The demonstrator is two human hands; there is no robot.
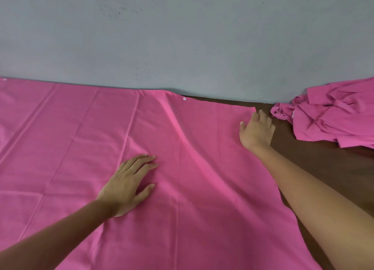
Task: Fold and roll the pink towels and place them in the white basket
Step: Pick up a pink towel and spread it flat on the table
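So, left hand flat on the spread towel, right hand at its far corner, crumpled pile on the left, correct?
No: the head view shows the crumpled pile on the right, beyond the right hand. The left hand and spread towel are as stated.

**One head-worn view, forward and down**

Worn on the person's head, wide-angle, tilted forward and down over a dark brown table (323,168). Looks out along both forearms from behind, toward a grey wall (182,37) that fills the upper part of the frame. Close enough to cut off the spread pink towel (182,188) at the left and bottom edges. Takes in the left hand (127,185) low and near centre, the right hand (257,130) farther out to the right, and a crumpled pink heap (334,120) clipped by the right edge. Bows the line where table meets wall.
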